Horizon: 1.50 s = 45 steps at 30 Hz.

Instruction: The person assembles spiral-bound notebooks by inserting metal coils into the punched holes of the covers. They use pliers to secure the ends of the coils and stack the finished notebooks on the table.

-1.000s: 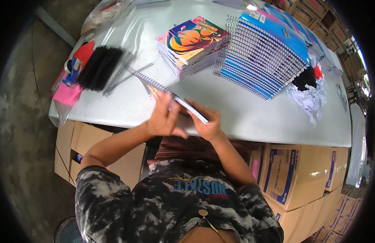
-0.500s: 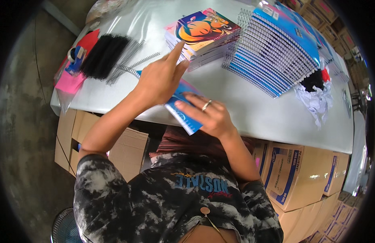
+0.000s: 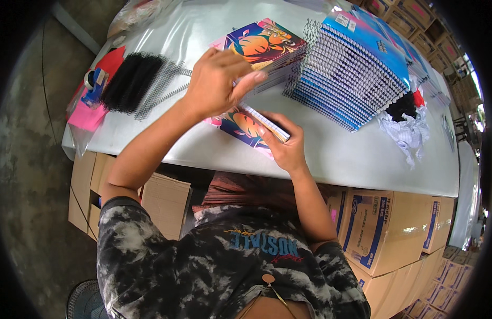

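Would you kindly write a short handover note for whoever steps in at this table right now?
Left hand: raised over the notebook, fingers curled near its upper edge.
Right hand: grips the notebook's right end, holding it on the white table.
Around it: an unbound colourful stack behind, black spiral coils to the left, a fanned stack of spiral-bound blue notebooks to the right.
Done: many notebooks already bound.
Left: the one in hand shows no coil that I can see; the colourful stack remains.

Single head-worn fisheye, looking steeply down, close over white table [image 3: 331,154]
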Each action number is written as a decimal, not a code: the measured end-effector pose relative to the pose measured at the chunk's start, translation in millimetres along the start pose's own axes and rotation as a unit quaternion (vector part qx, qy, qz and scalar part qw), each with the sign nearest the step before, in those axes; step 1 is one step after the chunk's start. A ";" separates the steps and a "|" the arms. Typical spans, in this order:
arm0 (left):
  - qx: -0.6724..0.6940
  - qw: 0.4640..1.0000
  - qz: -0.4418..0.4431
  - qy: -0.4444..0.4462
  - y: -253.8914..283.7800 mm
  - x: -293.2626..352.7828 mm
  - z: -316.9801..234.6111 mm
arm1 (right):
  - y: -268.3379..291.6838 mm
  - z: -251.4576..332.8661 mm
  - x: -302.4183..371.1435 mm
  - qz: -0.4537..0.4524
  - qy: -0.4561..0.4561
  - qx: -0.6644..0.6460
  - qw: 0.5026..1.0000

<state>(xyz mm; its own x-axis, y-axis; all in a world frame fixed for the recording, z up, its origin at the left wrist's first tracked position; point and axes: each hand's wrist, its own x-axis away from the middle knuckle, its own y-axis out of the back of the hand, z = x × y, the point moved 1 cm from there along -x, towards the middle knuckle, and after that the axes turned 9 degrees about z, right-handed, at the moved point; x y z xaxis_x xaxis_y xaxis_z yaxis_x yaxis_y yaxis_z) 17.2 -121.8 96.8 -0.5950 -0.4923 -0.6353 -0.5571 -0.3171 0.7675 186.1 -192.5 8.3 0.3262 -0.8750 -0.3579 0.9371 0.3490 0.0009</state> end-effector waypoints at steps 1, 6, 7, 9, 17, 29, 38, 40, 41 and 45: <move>0.001 0.999 0.032 0.021 -6.8 7.3 4.0 | -0.7 1.2 -2.5 -0.013 0.012 0.001 1.000; -0.062 0.998 0.005 0.010 -13.8 28.2 5.8 | -7.3 -7.6 0.0 -0.017 0.045 0.030 0.998; -0.074 0.996 -0.053 -0.018 -11.4 27.1 4.1 | -5.8 -11.8 1.0 -0.008 0.045 0.065 0.997; -0.115 0.977 -0.171 -0.054 -3.9 21.4 1.5 | -6.3 -13.8 0.0 0.000 0.088 0.110 0.990; -0.089 0.974 -0.032 -0.204 -58.9 133.3 -15.2 | -11.2 -15.7 5.8 0.009 0.161 0.180 0.970; -0.146 0.971 -0.068 -0.176 -35.6 117.5 -42.1 | -16.9 -11.5 3.2 0.076 0.215 0.264 0.937; -0.149 0.977 -0.087 -0.125 -33.8 113.5 -22.6 | -19.9 -11.8 9.8 0.070 0.205 0.258 0.942; -0.127 0.982 -0.133 0.037 -36.2 119.3 8.5 | -25.3 -10.2 4.2 0.061 0.226 0.222 0.947; -0.090 0.994 -0.055 -0.003 -45.9 105.8 -19.1 | -21.7 -12.6 6.3 0.053 0.210 0.222 0.951; -0.156 0.963 -0.081 -0.206 -61.8 122.7 -56.5 | -16.9 -11.6 6.3 0.059 0.181 0.229 0.955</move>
<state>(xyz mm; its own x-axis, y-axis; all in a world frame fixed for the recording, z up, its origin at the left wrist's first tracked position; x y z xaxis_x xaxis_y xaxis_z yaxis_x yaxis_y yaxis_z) 11.4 -208.4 -23.8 -0.7302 -0.0721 -0.6794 -0.4994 -0.6223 0.6028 170.9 -200.0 -4.7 0.4470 -0.6360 -0.6291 0.8791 0.1821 0.4405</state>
